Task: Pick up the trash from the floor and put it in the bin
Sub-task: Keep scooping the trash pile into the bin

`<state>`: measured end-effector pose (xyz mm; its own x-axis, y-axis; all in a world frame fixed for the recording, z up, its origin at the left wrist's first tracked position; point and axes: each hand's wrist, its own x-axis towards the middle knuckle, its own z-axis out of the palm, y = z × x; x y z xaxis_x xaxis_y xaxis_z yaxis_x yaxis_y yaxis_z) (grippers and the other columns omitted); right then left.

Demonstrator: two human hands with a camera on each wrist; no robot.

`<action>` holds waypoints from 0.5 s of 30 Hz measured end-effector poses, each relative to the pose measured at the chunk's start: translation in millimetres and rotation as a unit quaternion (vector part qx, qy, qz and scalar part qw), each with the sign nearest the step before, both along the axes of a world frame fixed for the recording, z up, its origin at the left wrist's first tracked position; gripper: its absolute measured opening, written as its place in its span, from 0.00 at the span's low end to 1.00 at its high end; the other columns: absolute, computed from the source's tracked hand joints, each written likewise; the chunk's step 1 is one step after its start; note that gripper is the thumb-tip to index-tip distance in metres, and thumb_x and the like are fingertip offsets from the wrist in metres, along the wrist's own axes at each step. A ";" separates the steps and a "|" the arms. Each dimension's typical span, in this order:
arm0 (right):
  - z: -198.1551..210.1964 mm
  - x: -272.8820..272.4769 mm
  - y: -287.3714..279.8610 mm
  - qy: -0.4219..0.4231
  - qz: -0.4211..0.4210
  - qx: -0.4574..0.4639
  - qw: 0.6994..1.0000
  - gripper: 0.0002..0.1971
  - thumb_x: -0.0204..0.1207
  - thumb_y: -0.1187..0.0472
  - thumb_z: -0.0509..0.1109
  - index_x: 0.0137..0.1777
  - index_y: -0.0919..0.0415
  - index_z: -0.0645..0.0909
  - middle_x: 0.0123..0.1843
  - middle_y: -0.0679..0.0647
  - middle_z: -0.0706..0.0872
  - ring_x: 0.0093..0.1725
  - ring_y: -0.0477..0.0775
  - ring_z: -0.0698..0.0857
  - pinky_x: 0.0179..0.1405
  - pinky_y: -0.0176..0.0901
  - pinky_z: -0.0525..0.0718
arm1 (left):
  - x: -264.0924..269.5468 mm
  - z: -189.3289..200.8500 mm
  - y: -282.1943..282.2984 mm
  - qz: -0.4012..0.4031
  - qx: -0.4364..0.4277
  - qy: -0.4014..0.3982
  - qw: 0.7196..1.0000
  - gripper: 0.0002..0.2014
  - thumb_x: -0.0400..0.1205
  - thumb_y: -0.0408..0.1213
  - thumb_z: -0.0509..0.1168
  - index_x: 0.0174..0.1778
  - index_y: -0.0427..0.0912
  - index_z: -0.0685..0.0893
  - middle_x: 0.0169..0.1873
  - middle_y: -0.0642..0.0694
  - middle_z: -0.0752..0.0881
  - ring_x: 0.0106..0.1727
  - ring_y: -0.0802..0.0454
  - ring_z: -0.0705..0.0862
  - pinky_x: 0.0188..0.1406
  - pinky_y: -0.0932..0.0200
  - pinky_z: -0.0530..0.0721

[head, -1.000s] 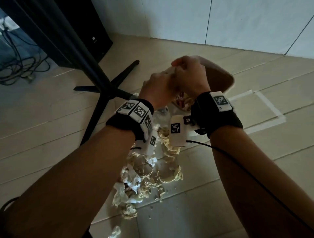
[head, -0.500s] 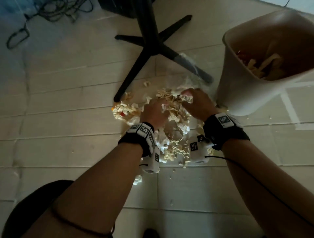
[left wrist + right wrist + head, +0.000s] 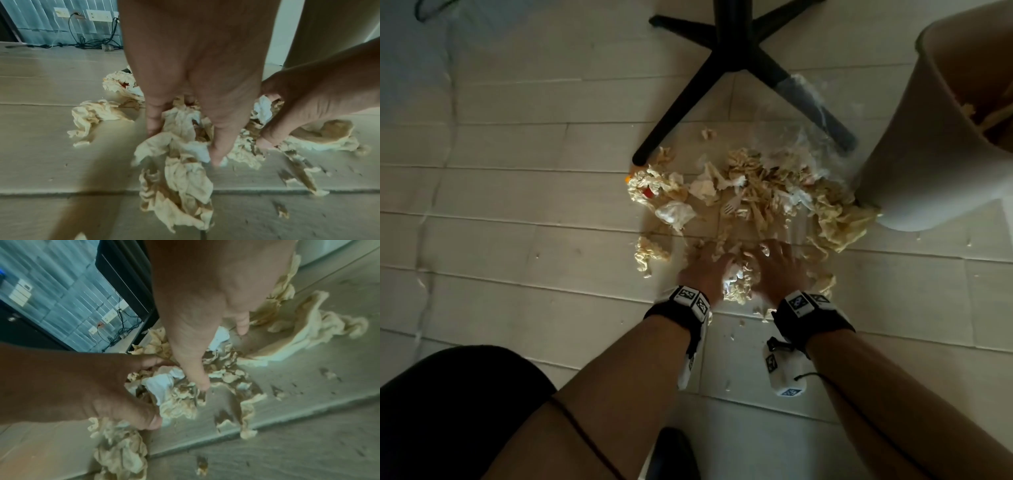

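Crumpled, stained paper trash (image 3: 756,195) lies in a wide heap on the pale floor, left of the beige bin (image 3: 928,154), which holds some paper. My left hand (image 3: 705,270) and right hand (image 3: 779,267) are down at the heap's near edge with a clump of paper (image 3: 739,284) squeezed between them. In the left wrist view my left hand (image 3: 195,65) digs its fingers into the clump (image 3: 185,138), while the right hand (image 3: 308,100) curls round paper. In the right wrist view the left hand (image 3: 72,386) grips paper beside my right hand (image 3: 205,305).
A black stand base (image 3: 726,51) spreads its legs just beyond the heap, one leg wrapped in clear plastic (image 3: 811,106). A white plastic fork (image 3: 729,207) lies in the trash. Cables (image 3: 92,43) run along the far wall. My dark knee (image 3: 448,411) is at the lower left.
Both hands dropped from above the bin to the heap, then pulled back to its near edge and closed in on one clump. The head view tilted down.
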<state>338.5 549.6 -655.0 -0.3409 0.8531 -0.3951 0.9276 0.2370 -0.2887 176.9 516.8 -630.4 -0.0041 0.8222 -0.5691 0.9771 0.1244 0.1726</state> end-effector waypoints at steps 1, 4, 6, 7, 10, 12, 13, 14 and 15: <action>-3.1 -0.6 -1.7 0.019 -0.011 0.030 0.999 0.32 0.70 0.62 0.80 0.74 0.45 0.77 0.77 0.56 0.73 0.76 0.66 0.70 0.65 0.64 0.81 | 1.0 -1.1 -1.6 -0.001 0.021 0.000 1.000 0.35 0.79 0.30 0.65 0.78 0.64 0.64 0.81 0.46 0.57 0.74 0.35 0.71 0.62 0.41 0.83; -5.4 -4.4 -3.6 0.049 -0.039 0.070 0.996 0.18 0.72 0.66 0.77 0.60 0.50 0.87 0.64 0.58 0.82 0.67 0.67 0.78 0.51 0.56 0.84 | 2.1 -3.4 -5.1 0.000 0.037 -0.014 0.999 0.27 0.78 0.29 0.66 0.73 0.52 0.73 0.73 0.42 0.67 0.68 0.36 0.74 0.59 0.42 0.83; -5.1 -4.7 -2.9 0.036 -0.031 0.041 0.998 0.14 0.77 0.64 0.72 0.60 0.50 0.86 0.64 0.54 0.82 0.67 0.63 0.77 0.52 0.51 0.81 | 4.3 -2.7 -3.3 0.006 0.039 -0.029 0.999 0.24 0.78 0.29 0.66 0.71 0.46 0.77 0.69 0.41 0.70 0.65 0.37 0.77 0.60 0.45 0.81; -4.1 -4.9 -3.3 0.037 -0.025 0.023 0.999 0.13 0.78 0.65 0.71 0.60 0.51 0.86 0.63 0.54 0.82 0.66 0.63 0.77 0.54 0.51 0.81 | 5.9 -2.2 -1.7 0.013 0.041 -0.036 0.998 0.23 0.79 0.29 0.66 0.70 0.44 0.78 0.68 0.40 0.72 0.64 0.37 0.78 0.61 0.46 0.80; -4.6 -3.2 -7.8 0.068 -0.041 -0.012 0.997 0.13 0.77 0.67 0.69 0.59 0.56 0.84 0.59 0.56 0.83 0.63 0.64 0.79 0.53 0.51 0.80 | 14.2 1.0 5.2 0.041 0.040 -0.070 0.996 0.21 0.78 0.30 0.66 0.69 0.42 0.79 0.65 0.40 0.76 0.63 0.37 0.81 0.63 0.47 0.78; -4.3 -1.9 -8.8 0.110 -0.111 -0.038 0.987 0.14 0.74 0.68 0.68 0.57 0.55 0.83 0.57 0.55 0.85 0.59 0.63 0.83 0.51 0.49 0.79 | 19.1 2.2 9.2 0.064 0.044 -0.106 0.991 0.20 0.78 0.30 0.65 0.67 0.44 0.80 0.62 0.41 0.79 0.63 0.38 0.81 0.62 0.48 0.78; -0.3 -0.9 -6.9 0.150 -0.168 -0.065 0.972 0.16 0.73 0.69 0.67 0.58 0.54 0.83 0.56 0.53 0.85 0.57 0.61 0.84 0.51 0.49 0.80 | 22.0 2.2 11.6 0.075 0.050 -0.124 0.988 0.20 0.78 0.29 0.65 0.67 0.44 0.81 0.62 0.41 0.80 0.62 0.39 0.81 0.62 0.48 0.78; 2.5 -0.8 -3.3 0.207 -0.229 -0.099 0.946 0.17 0.72 0.70 0.67 0.60 0.54 0.82 0.55 0.52 0.86 0.54 0.58 0.85 0.52 0.49 0.83 | 24.8 1.7 13.7 0.086 0.061 -0.149 0.983 0.20 0.77 0.29 0.65 0.66 0.43 0.81 0.61 0.40 0.81 0.62 0.39 0.82 0.61 0.49 0.79; 6.2 -0.8 0.4 0.277 -0.292 -0.139 0.905 0.18 0.72 0.70 0.66 0.60 0.55 0.82 0.52 0.51 0.86 0.51 0.56 0.85 0.51 0.49 0.84 | 29.2 1.5 16.6 0.097 0.075 -0.175 0.977 0.20 0.76 0.29 0.66 0.65 0.42 0.82 0.61 0.40 0.83 0.61 0.39 0.82 0.60 0.49 0.80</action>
<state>337.6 550.0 -648.8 -0.0759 0.8455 -0.5286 0.5659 -0.3999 -0.7210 206.1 533.4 -628.8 0.0053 0.8993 -0.4374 0.8161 0.2489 0.5216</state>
